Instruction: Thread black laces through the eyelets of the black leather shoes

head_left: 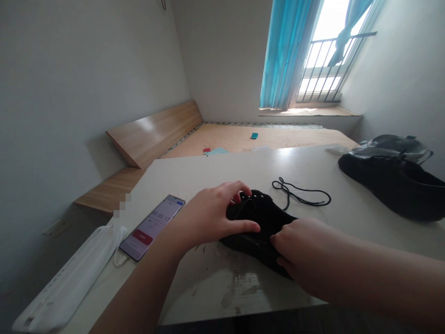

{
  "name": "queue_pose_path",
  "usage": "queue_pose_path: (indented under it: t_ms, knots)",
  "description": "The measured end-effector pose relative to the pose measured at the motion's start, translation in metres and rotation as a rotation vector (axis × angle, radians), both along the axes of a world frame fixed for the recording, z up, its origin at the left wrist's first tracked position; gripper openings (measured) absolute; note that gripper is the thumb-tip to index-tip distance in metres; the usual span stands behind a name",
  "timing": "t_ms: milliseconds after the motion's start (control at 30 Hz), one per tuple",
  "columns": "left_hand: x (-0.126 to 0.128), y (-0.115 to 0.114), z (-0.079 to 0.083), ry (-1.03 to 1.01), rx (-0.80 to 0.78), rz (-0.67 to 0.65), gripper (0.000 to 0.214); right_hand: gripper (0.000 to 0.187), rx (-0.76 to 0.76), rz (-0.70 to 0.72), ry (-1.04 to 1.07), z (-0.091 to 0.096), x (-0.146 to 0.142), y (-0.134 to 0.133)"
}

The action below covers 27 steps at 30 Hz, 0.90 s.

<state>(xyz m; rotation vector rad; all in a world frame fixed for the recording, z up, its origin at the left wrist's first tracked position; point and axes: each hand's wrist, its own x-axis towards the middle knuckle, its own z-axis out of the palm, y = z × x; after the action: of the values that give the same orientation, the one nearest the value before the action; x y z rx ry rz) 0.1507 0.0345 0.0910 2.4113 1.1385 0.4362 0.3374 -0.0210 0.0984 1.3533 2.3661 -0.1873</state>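
Observation:
A black shoe [267,206] lies on the white table in front of me, its lace holes bare along the upper edge. My left hand [222,211] grips the shoe around its tongue and eyelet part, fingers curled over the far side and thumb on the near side. At the heel end, my right hand [302,248] is closed on the shoe's collar, with some fingertips hidden inside or behind it. A loose black shoelace [302,197] is looped on the table just beyond the shoe.
A second black shoe [392,185] stands at the right, with a clear plastic bag [392,144] behind it. On the left lie a phone [153,227] showing a timer and a white power strip [69,283]. The table's [208,306] front edge is close to me.

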Motion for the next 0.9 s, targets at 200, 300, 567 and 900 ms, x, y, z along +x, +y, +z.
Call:
queue_pose_path:
  t_ms: [200, 300, 567, 900]
  knots:
    - [0.004, -0.002, 0.003, -0.065, -0.085, -0.116, 0.047, 0.029, 0.154, 0.059, 0.135, -0.017, -0.002, -0.018]
    - [0.008, -0.005, -0.001, -0.064, -0.058, -0.185, 0.047, 0.02, 0.233, 0.109, 0.394, -0.015, 0.021, -0.024]
    - [0.013, -0.007, -0.007, -0.028, 0.056, -0.192, 0.058, 0.032, 0.37, 0.276, 0.646, -0.019, 0.06, -0.037]
    - [0.014, -0.002, -0.002, -0.119, -0.076, -0.243, 0.045, 0.04, 0.673, 0.307, 0.889, -0.072, -0.007, -0.043]
